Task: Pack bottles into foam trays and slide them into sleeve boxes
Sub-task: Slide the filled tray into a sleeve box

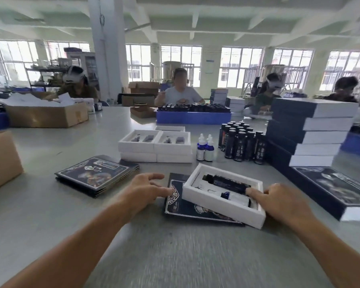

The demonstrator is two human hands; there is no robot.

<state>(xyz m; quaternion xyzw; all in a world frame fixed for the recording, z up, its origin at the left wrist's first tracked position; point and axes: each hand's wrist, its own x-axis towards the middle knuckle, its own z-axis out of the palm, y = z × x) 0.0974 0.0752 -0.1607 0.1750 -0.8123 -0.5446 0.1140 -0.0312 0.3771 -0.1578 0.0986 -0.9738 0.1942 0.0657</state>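
Note:
A white foam tray (208, 199) lies tilted across a flat dark-blue sleeve box (187, 208) at the table's near middle. Inside it lie a tall dark bottle (227, 181) and a small blue dropper bottle (235, 198). My right hand (283, 202) rests at the tray's right end, its forefinger stretched onto the dropper bottle's base. My left hand (146, 189) lies open with spread fingers, fingertips touching the sleeve's left edge.
Behind stand empty foam trays (154, 142), two dropper bottles (205, 147) and a cluster of dark bottles (241, 142). Flat sleeves (98, 173) are piled at left, packed boxes (308, 132) stacked at right, a cardboard box (0, 159) at far left. Several people sit opposite.

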